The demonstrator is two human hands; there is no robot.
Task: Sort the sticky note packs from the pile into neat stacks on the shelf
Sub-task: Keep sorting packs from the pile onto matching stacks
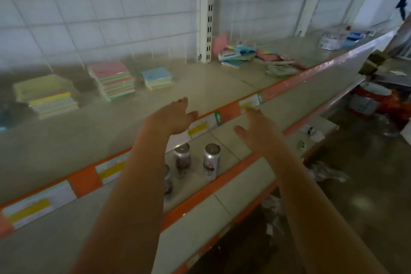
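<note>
Both hands empty, fingers loose: left hand (175, 115) and right hand (255, 125) hover at the shelf (200, 93) edge, three neat stacks (113, 80) back left, unsorted pile (251, 56) back right by the upright post (208, 13).

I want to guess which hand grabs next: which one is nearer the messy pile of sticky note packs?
Right. The right hand hovers at the shelf edge, below-left of the pile; the left hand is farther left, toward the stacks.

Bare shelf (200, 87) between stacks (113, 80) and pile (251, 58).
</note>
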